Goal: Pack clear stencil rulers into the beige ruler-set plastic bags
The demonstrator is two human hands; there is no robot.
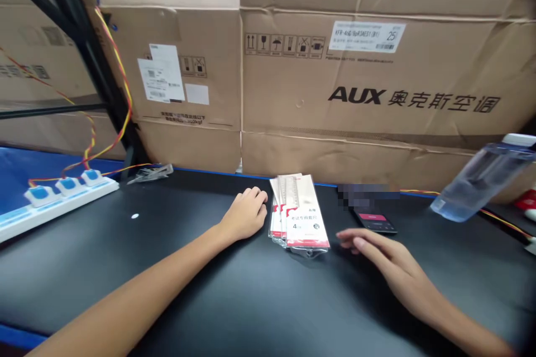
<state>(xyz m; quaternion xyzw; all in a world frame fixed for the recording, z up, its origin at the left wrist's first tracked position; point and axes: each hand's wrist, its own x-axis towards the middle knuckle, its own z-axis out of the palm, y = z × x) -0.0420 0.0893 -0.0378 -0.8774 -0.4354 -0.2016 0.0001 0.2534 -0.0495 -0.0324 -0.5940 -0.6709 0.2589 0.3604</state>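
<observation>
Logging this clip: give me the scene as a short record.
Left hand: curled, just left of the packets; contact unclear
Right hand: fingers extended, right of the packets, nothing seen in it
Packets: red-and-white, overlapping
Surface: black table
Far right: phone, bottle
Far left: white power strip
Behind: AUX carton

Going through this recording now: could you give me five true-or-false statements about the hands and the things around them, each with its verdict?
1. The overlapping packets lie on the black table between the two hands. True.
2. The right hand is holding the phone. False: the phone lies on the table beyond that hand.
3. The left hand is to the left of the packets. True.
4. The bottle is beside the power strip. False: the bottle is on the right, the strip on the left.
5. Three plugs sit in the strip. True.
</observation>
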